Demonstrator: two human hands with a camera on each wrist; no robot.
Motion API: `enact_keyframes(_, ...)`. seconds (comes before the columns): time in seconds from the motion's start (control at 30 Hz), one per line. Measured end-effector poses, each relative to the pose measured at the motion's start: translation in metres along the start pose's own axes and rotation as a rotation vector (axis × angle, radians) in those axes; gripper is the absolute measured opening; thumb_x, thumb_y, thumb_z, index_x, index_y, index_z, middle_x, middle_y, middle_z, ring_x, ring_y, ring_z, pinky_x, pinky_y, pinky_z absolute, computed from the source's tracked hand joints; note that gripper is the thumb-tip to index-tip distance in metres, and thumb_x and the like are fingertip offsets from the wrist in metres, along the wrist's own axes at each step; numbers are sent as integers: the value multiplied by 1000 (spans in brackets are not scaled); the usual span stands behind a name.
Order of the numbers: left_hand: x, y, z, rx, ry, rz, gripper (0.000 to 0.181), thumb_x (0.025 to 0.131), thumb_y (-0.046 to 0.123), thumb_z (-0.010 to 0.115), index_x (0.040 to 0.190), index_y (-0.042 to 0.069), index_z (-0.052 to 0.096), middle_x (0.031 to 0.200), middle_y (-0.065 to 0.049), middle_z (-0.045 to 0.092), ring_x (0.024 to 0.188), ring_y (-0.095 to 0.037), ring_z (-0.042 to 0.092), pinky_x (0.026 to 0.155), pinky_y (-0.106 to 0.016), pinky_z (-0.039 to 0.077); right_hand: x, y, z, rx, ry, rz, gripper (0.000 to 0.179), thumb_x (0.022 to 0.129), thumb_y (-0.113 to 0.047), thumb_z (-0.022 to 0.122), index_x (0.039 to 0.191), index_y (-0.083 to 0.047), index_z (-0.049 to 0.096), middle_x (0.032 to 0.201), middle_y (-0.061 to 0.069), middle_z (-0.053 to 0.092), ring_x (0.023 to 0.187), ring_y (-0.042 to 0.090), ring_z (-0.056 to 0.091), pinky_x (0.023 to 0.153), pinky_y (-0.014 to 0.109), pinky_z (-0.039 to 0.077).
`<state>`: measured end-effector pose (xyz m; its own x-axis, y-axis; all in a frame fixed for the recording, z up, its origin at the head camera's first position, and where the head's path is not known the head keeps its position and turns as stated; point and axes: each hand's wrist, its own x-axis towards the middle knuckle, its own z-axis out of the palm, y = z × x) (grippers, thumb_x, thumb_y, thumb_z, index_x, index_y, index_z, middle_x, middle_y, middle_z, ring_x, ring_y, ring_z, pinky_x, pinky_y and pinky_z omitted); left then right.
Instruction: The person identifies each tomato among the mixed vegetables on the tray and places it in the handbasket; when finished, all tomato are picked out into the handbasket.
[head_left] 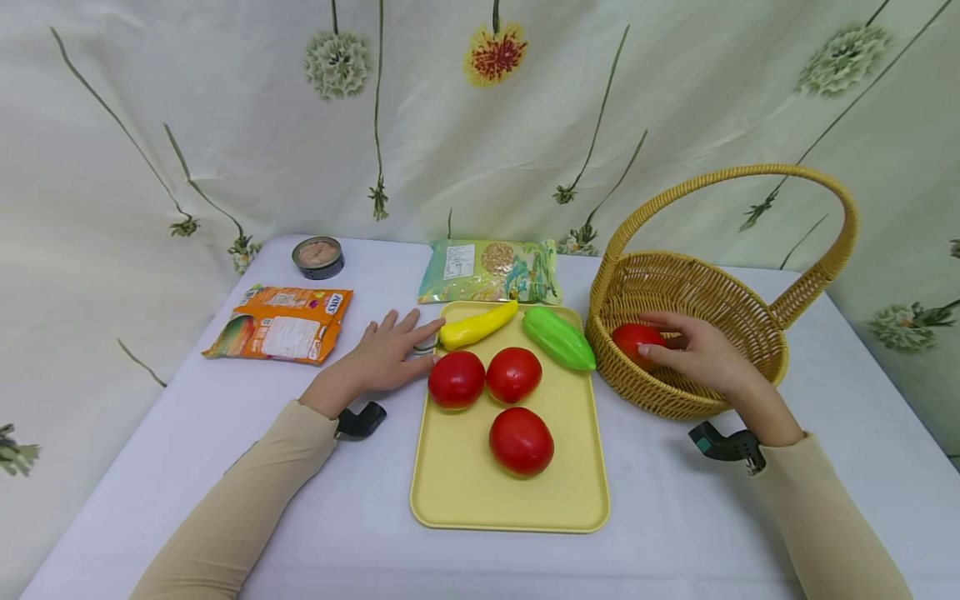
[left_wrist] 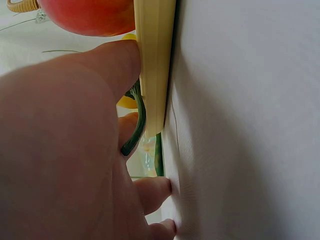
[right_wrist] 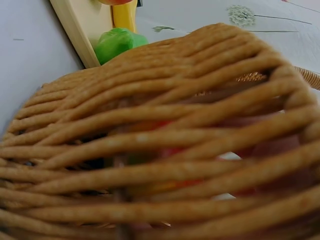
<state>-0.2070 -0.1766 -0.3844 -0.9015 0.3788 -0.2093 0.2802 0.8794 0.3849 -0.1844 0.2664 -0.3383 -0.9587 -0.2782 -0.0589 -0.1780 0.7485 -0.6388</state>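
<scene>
My left hand (head_left: pixel 386 354) rests at the left edge of the yellow tray (head_left: pixel 465 492), fingers spread and fairly straight, beside the green stem (left_wrist: pixel 136 122) of a yellow pepper (head_left: pixel 478 325). In the left wrist view its thumb touches the tray's rim. My right hand (head_left: pixel 701 350) reaches into the wicker basket (head_left: pixel 667 400) and grips a red round fruit (head_left: pixel 636 340) at the near left side. The woven wall mostly hides that hand in the right wrist view. On the tray lie three similar red fruits (head_left: pixel 521 442) and a green pepper (head_left: pixel 558 337).
Behind the tray lies a green-yellow food packet (head_left: pixel 487 271). An orange packet (head_left: pixel 281 325) is left of my left hand, with an opened can (head_left: pixel 318 257) behind it. The basket's tall handle (head_left: pixel 750 171) arches above the right hand. A floral cloth (head_left: pixel 450 125) hangs at the back.
</scene>
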Motion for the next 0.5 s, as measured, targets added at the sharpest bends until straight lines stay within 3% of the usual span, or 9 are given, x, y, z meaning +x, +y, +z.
enact_keyframes(0.2, 0, 0, -1, -5, 1, 2, 70, 100, 46, 56, 162, 27, 30, 170, -23, 16, 155, -56, 4, 121, -76, 3, 1, 2, 1, -4, -30, -37, 54, 100, -24, 65, 146, 0, 51, 138, 31, 59, 114, 47, 67, 92, 53, 60)
enact_keyframes(0.5, 0, -1, -1, -3, 1, -1, 69, 101, 45, 55, 162, 26, 29, 170, -23, 15, 155, -56, 4, 121, -76, 3, 2, 0, 1, -71, -49, 27, 64, 99, -30, 66, 153, -4, 42, 139, 31, 57, 116, 46, 64, 95, 56, 58)
